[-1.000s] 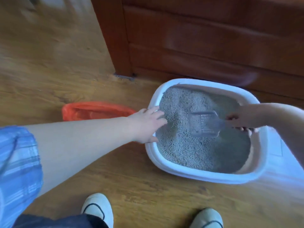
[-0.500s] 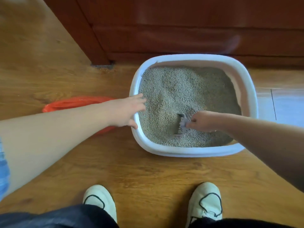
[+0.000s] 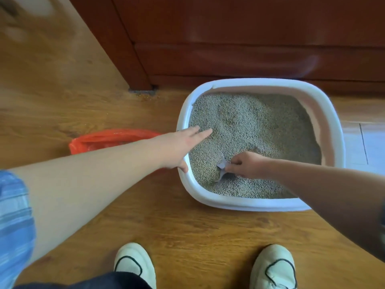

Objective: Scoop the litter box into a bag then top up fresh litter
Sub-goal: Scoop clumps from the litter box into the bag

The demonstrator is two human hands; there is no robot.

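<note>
A white litter box [image 3: 260,204] full of grey litter [image 3: 260,122] stands on the wooden floor. My right hand [image 3: 245,164] grips the handle of a grey scoop [image 3: 221,170] whose blade is buried in the litter near the box's front left corner. My left hand [image 3: 181,146] rests on the box's left rim, fingers straight and reaching over the litter, thumb outside the rim. An orange plastic bag [image 3: 104,138] lies on the floor left of the box, partly hidden by my left forearm.
A dark red wooden cabinet [image 3: 229,38] stands right behind the box. My two white shoes [image 3: 135,265] are at the bottom of the view. Pale floor tiles [image 3: 366,142] begin to the right of the box.
The scoop went from lying above the litter to being dug into it near the front left corner. My left hand's fingers straightened out over the litter. The view shifted over the box.
</note>
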